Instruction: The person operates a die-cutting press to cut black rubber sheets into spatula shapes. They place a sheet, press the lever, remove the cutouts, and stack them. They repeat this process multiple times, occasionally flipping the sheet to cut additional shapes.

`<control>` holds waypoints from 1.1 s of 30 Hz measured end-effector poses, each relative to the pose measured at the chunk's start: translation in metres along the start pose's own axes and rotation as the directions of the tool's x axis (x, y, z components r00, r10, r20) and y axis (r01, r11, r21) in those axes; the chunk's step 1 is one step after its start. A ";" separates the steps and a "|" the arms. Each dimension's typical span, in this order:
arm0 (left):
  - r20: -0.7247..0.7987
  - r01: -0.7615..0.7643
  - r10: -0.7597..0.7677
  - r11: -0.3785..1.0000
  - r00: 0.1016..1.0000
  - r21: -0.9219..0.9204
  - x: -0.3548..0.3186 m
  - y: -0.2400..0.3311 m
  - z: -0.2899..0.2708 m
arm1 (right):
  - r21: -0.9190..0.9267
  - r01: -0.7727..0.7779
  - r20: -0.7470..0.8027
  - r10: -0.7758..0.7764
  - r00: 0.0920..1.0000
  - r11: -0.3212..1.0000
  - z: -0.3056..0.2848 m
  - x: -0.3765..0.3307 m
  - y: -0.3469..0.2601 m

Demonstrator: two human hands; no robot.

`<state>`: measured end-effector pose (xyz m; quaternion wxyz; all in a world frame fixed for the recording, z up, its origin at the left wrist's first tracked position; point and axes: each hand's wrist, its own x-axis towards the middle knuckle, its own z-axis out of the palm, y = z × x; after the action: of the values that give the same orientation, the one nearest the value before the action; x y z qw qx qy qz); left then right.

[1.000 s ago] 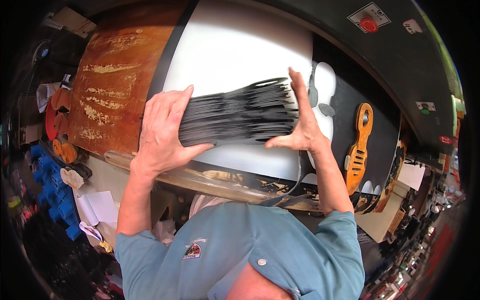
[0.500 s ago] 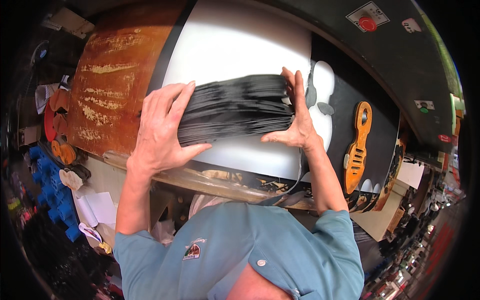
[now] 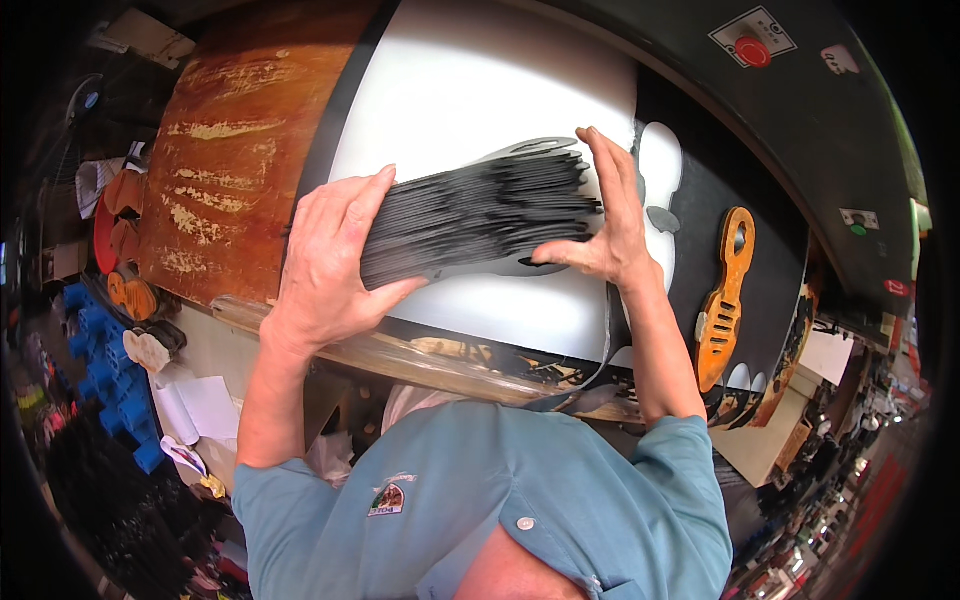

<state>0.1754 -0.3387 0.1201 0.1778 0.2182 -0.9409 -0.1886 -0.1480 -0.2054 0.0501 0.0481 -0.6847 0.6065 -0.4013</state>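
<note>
A person in a teal shirt [image 3: 520, 500] presses a thick stack of thin black cut-out pieces [image 3: 475, 215] between both bare hands above a white cutting board [image 3: 480, 90], seen from a head-worn camera looking down. The left hand [image 3: 325, 265] clamps the stack's near left end, fingers [image 3: 350, 205] laid over its top and thumb tucked beneath, closed firmly on the pieces. The right hand [image 3: 600, 225] stands flat against the stack's right end, fingers [image 3: 610, 165] extended upward and thumb braced under the lower edge, squaring the pieces rather than wrapping them. The stack fans slightly toward the right and sits tilted over the middle of the white board. Left of the board lies a worn brown surface [image 3: 230, 150] streaked with pale scuffs. To the right, a black sheet [image 3: 690, 180] shows punched-out shapes, and an orange cutting die [image 3: 725, 300] rests on it, well apart from the hands. A red button [image 3: 753, 50] sits on the dark machine housing beyond.
</note>
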 end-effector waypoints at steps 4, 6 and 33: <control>-0.006 0.010 -0.010 1.000 1.000 0.026 -0.002 0.002 0.001 | -0.130 0.151 -0.051 -0.158 0.986 0.980 -0.018 0.005 -0.034; -0.009 0.009 -0.009 0.999 1.000 0.033 -0.001 0.002 0.000 | -0.141 0.219 0.008 -0.220 0.975 0.965 -0.019 0.008 -0.050; -0.044 0.060 -0.056 0.994 0.997 0.096 -0.006 0.005 0.008 | -0.243 -0.047 0.265 0.113 0.958 0.969 0.001 -0.013 -0.096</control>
<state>0.1754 -0.3289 0.1137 0.1808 0.2577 -0.9383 -0.1429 -0.0706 -0.1696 0.0958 0.0674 -0.7098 0.6641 -0.2250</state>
